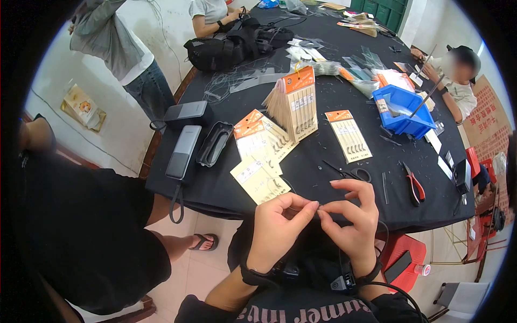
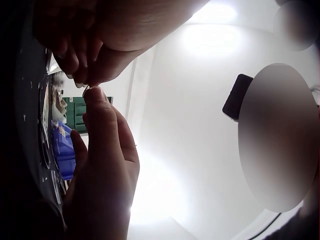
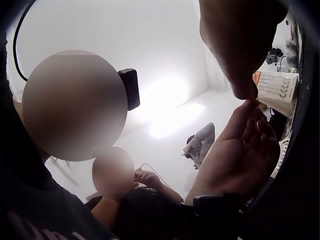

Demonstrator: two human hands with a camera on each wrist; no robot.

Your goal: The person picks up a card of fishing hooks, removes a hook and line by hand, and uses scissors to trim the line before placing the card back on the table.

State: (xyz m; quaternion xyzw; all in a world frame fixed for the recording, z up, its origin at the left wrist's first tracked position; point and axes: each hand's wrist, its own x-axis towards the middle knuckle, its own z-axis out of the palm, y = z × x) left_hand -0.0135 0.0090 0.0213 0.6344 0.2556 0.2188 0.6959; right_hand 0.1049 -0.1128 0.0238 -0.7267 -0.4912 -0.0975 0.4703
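Observation:
Both hands meet above the table's front edge in the head view. The left hand (image 1: pixel 280 229) pinches a thin, dark, small item between thumb and index finger. Fingertip to fingertip with it, the right hand (image 1: pixel 353 226) pinches the same spot, its other fingers raised and bent. In the left wrist view a small curved wire-like piece (image 2: pixel 86 92) shows at the meeting fingertips; its exact shape is hard to tell. A fine line runs near the left hand over a cream card (image 1: pixel 253 177) with hooks, just beyond that hand.
On the black table (image 1: pixel 226 196) are scissors (image 1: pixel 350 171), red-handled pliers (image 1: pixel 413 185), hook cards (image 1: pixel 349 137), a standing card stack (image 1: pixel 301 105), a blue bin (image 1: pixel 404 110), a power bank (image 1: pixel 184 151) and an open case (image 1: pixel 215 144). People are at the left and far sides.

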